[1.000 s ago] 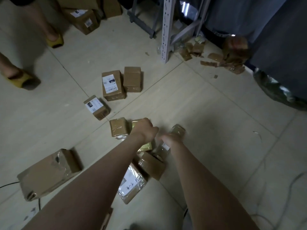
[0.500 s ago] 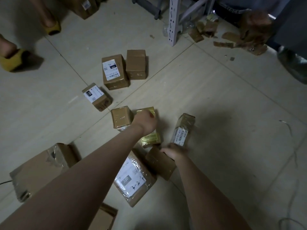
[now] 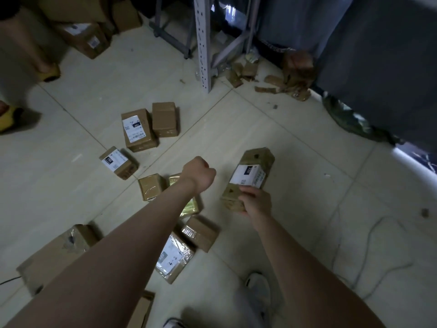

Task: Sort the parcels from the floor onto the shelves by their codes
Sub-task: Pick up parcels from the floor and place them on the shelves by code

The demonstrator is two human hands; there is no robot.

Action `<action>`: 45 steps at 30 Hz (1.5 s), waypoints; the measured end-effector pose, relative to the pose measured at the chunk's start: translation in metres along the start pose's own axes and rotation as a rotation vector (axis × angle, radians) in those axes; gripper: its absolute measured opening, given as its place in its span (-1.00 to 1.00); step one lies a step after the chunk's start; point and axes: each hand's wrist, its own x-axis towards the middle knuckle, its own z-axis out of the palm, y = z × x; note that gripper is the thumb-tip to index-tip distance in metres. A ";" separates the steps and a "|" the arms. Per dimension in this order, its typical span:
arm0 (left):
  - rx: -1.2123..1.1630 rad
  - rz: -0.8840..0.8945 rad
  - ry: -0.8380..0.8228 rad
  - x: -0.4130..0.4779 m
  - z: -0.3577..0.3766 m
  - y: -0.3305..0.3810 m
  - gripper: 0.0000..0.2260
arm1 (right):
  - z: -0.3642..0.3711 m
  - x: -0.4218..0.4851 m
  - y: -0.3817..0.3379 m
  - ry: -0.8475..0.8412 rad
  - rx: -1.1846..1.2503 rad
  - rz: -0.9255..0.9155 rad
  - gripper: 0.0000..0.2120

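The right hand (image 3: pixel 256 201) has its fingers wrapped round the near end of a long brown parcel (image 3: pixel 257 157), held off the floor (image 3: pixel 295 138) on this side of the shelf post (image 3: pixel 203 43), label (image 3: pixel 248 175) facing up. The left hand (image 3: pixel 198 174) is curled in a fist with nothing in it. I'd tilt that label to the light and read the code properly before carrying it off.

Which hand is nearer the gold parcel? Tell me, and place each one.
Left. The left hand, fisted, is over the far end of the gold parcel. The right hand is off to its right, holding a long parcel.
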 end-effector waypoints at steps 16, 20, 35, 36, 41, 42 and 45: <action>-0.852 -0.122 0.075 -0.284 -0.116 0.190 -0.57 | -0.112 -0.325 -0.237 0.043 0.683 -0.166 -0.82; -1.184 -0.074 -0.003 -0.362 -0.124 0.197 -0.83 | -0.127 -0.403 -0.235 0.042 0.846 -0.174 -0.83; -0.965 0.074 0.327 -0.510 -0.172 0.144 -0.16 | -0.158 -0.567 -0.219 -0.197 0.739 -0.345 -0.71; -0.893 0.129 0.381 -0.517 -0.178 0.145 -0.12 | -0.159 -0.572 -0.222 -0.189 0.721 -0.388 -0.69; -0.647 0.412 0.414 -0.545 -0.215 0.167 0.01 | -0.170 -0.597 -0.238 -0.077 0.566 -0.659 -0.61; -0.633 0.445 0.374 -0.550 -0.222 0.173 0.02 | -0.173 -0.603 -0.241 -0.072 0.523 -0.707 -0.60; -0.675 0.523 0.249 -0.565 -0.236 0.183 -0.09 | -0.188 -0.624 -0.248 -0.052 0.324 -0.896 -0.59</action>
